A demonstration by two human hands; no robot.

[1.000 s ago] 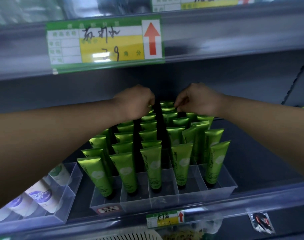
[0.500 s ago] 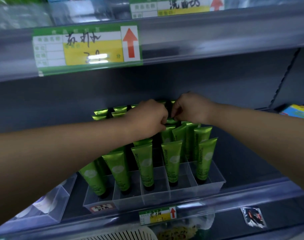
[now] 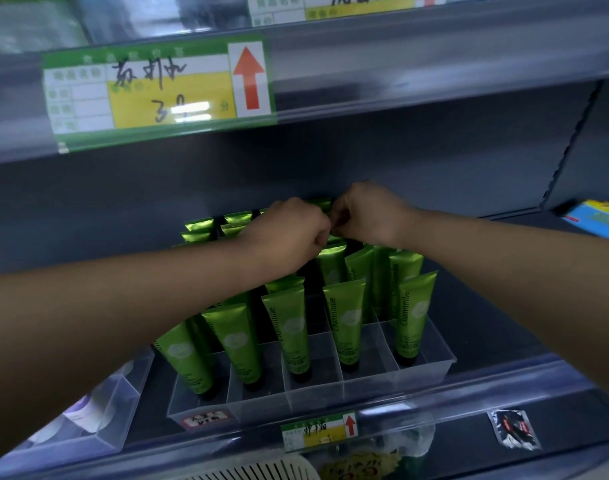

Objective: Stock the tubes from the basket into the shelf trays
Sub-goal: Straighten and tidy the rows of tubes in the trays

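Note:
Several green tubes (image 3: pixel 289 327) stand upright in rows in a clear divided tray (image 3: pixel 365 379) on the middle shelf. Both of my arms reach over them to the tray's back rows. My left hand (image 3: pixel 289 233) is a downward fist, fingers curled over the top of a back-row tube that it mostly hides. My right hand (image 3: pixel 369 216) touches it from the right and pinches the crimped top of a rear tube between thumb and fingers. The white basket (image 3: pixel 261 471) shows only its slotted rim at the bottom edge.
The upper shelf's edge with a green-yellow price label (image 3: pixel 157 91) hangs low over my hands. A clear tray of white and purple containers (image 3: pixel 88 420) sits at the left. A blue package (image 3: pixel 601 216) lies far right, and a small sachet (image 3: pixel 514 429) below the shelf lip.
My hands have come together: the left one slid right along the back rows until it touches the right one. The view has shifted slightly right and down.

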